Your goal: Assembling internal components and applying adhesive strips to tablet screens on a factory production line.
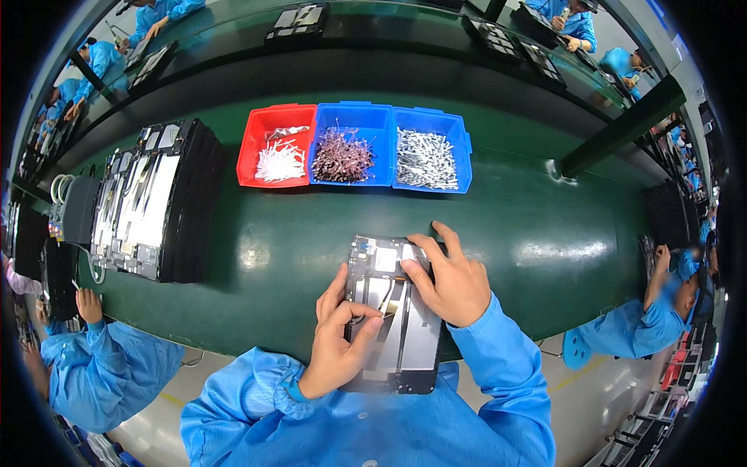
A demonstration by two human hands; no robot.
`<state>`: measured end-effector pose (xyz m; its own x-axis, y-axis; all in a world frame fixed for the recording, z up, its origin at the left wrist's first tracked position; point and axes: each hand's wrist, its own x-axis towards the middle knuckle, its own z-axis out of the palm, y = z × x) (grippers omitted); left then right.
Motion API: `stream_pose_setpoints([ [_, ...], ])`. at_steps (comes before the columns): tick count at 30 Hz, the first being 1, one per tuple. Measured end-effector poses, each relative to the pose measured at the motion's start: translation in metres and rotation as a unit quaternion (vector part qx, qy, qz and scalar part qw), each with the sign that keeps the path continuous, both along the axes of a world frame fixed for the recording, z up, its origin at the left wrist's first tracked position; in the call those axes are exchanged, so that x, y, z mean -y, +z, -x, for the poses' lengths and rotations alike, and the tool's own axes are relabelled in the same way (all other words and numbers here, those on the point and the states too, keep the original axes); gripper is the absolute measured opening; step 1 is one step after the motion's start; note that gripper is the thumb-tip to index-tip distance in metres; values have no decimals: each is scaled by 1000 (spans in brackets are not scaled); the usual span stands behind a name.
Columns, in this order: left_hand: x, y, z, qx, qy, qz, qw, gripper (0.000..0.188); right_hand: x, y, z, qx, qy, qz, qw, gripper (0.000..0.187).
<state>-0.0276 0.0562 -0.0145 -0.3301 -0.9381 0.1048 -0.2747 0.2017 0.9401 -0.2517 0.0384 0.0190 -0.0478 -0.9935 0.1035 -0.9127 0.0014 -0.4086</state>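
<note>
An open-backed tablet [420, 342] lies tilted near the table's front edge, its silver battery panels, dark flex cables and circuit board exposed. My left hand [342, 342] grips its left side, with thumb and index finger close together over the middle by a thin cable. Whether that cable is pinched is too small to tell. At the tablet's upper right, my right hand [455, 284] has its thumb pressed on the inner parts and its fingers over the far right edge.
Beyond the tablet stand a red bin [247, 148] of white pieces, a blue bin [350, 115] of brownish pieces and another blue bin [432, 119] of grey-white pieces. Several similar tablets [148, 202] stand stacked at left. A green post [622, 128] rises at right. Co-workers sit on both sides.
</note>
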Motion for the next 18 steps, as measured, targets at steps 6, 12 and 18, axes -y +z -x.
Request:
stream_pose_setpoints([
  [6, 27, 5, -18, -44, 22, -2, 999, 9, 0, 24, 5, -9, -9, 106, 994, 42],
  [12, 43, 29, -24, -37, -44, 58, 997, 12, -16, 36, -32, 238, 164, 43, 956, 38],
  [18, 43, 33, -24, -8, -64, 129, 990, 18, -13, 12, -41, 254, 198, 138, 937, 20],
])
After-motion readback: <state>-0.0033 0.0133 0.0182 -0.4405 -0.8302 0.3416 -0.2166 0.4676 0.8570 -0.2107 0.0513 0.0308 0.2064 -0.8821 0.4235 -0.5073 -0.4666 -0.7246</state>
